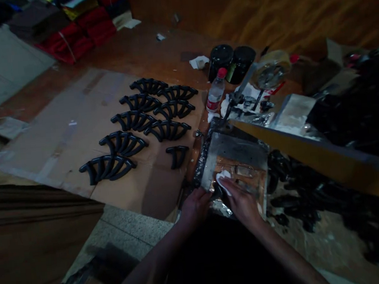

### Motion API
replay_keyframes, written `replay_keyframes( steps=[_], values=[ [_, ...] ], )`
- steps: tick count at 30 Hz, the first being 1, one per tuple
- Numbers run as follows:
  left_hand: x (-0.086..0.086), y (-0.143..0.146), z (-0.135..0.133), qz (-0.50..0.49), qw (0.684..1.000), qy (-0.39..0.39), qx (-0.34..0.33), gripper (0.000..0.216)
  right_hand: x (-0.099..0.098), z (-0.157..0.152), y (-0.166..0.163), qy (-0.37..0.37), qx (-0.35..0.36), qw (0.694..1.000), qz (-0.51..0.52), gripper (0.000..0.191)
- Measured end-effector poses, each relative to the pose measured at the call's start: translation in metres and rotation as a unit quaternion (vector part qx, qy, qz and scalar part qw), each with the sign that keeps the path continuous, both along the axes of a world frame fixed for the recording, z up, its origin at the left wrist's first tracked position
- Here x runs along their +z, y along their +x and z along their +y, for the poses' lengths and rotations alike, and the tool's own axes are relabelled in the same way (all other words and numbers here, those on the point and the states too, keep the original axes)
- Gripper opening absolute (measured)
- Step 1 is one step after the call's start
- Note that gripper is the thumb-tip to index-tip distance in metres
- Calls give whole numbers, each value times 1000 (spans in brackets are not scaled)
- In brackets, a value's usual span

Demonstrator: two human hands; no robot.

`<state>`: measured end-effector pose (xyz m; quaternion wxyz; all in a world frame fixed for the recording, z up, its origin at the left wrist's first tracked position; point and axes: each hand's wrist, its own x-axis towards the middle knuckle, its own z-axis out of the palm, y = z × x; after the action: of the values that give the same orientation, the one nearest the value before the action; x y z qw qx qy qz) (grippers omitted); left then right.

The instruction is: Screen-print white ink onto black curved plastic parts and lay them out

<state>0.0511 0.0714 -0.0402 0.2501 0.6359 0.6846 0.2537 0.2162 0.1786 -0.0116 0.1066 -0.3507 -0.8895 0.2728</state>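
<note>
My right hand [243,201] is closed on a crumpled white cloth [224,175] over a metal-and-wood work board [232,142]. Just left of it, my left hand [197,205] has its fingers curled at the board's near edge. A dark glossy piece [217,191] shows between the two hands, against the cloth and near the left fingertips; its shape is mostly hidden. On the cardboard sheet [54,114] to the left lie several rows of black curved handle-like pieces [123,141]. A short group of them [178,155] sits apart, closest to the board.
A red-capped plastic bottle [215,93] and two black containers [221,62] stand behind the board. A tape roll [272,68] is beside them. A long yellowish bar [296,148] runs rightward. More black pieces [300,198] are heaped right. Red fabric bundles [68,42] lie far left.
</note>
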Motion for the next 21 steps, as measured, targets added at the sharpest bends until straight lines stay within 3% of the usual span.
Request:
replay_keyframes(
  steps=[9, 17, 21],
  values=[
    [10, -1, 2, 13, 999, -41, -6, 31, -10, -24, 19, 23, 102, 989, -104, 64],
    [3, -1, 2, 14, 1000, -3, -7, 29, -3, -16, 3, 20, 78, 991, -109, 61],
    [0, -1, 1, 8, 1000, 21, 0, 30, 1, -23, 14, -9, 72, 992, -104, 60]
  ],
)
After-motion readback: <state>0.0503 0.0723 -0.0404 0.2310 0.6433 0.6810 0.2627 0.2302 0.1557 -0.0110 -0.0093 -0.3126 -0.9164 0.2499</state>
